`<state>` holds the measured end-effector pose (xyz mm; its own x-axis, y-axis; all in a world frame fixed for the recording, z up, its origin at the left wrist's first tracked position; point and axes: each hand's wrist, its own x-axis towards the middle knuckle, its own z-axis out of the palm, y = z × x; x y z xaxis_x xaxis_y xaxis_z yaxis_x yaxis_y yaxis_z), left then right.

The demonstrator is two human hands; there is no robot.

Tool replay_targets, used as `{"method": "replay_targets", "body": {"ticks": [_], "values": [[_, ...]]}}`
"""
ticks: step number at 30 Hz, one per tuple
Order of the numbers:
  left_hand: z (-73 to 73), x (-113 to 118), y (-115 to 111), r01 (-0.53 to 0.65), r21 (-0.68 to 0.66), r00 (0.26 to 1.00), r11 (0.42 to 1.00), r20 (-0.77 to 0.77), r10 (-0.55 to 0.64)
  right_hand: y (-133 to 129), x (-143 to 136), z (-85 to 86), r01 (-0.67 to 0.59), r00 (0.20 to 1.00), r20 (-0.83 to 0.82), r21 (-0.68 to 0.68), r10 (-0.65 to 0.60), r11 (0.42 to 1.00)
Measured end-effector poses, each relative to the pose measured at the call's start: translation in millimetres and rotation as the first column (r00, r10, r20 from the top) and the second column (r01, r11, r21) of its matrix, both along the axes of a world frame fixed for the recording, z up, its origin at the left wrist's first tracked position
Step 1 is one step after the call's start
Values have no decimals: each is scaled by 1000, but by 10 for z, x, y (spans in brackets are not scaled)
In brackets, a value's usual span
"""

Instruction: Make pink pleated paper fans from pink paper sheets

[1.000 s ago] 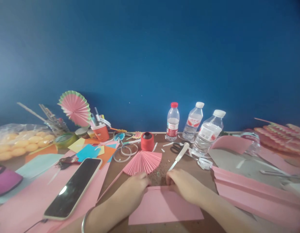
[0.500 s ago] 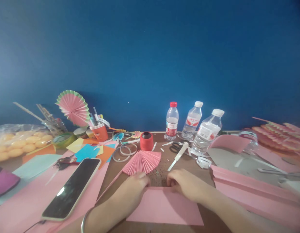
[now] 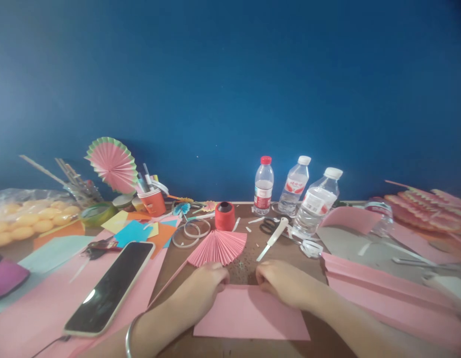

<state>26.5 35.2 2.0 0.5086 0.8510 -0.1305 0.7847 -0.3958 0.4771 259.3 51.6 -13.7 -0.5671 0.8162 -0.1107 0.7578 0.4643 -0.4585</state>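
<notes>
A sheet of pink paper (image 3: 253, 315) lies in front of me, its far edge slightly folded. My left hand (image 3: 210, 278) is closed on the far left part of that edge, fingers curled under. At the far right part, my right hand (image 3: 277, 278) grips the same edge with bent fingers; its fingertips are partly hidden. Just beyond my left hand rests a pleated pink paper fan (image 3: 221, 247) on a thin pink stick. A white-handled utility knife (image 3: 274, 238) lies past my right hand, across black scissors (image 3: 268, 226).
Three plastic bottles (image 3: 264, 186) stand at the back near the blue wall. A red tape-like roll (image 3: 225, 217) sits behind the fan. On the left lie a phone (image 3: 111, 288), coloured paper and an orange cup (image 3: 153, 201) of pens. Folded pink paper (image 3: 383, 288) lies right.
Both hands stay on the far edge of the pink paper, their fingers shifting slightly. The near edge of the sheet sits a little higher in view.
</notes>
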Motion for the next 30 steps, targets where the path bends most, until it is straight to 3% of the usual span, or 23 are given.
{"method": "replay_targets", "body": {"ticks": [5,10,13,16,23,28,30], "values": [[-17,-32,-5,13,51,998,999,-59,-10,-1,-49,-21,-60,998,-19,107,62,992],[-42,-48,0,44,76,993,996,-109,-35,-16,-173,-244,-18,988,-149,178,45,984],[-48,-60,13,36,75,996,997,-83,-29,-11,-186,-310,6,970,-240,120,23,993],[-53,-81,23,49,62,997,997,-70,-45,13,-133,-261,-10,953,-303,35,20,999],[-129,-132,16,116,137,981,984,-170,-92,59,-55,-198,-3,962,-273,0,3,1000],[-240,-159,17,232,234,930,944,-337,-145,5,-25,-367,-88,957,-257,184,135,979],[-253,-156,7,253,257,917,933,-371,-147,-33,-18,-414,-64,964,-237,232,121,970]]}}
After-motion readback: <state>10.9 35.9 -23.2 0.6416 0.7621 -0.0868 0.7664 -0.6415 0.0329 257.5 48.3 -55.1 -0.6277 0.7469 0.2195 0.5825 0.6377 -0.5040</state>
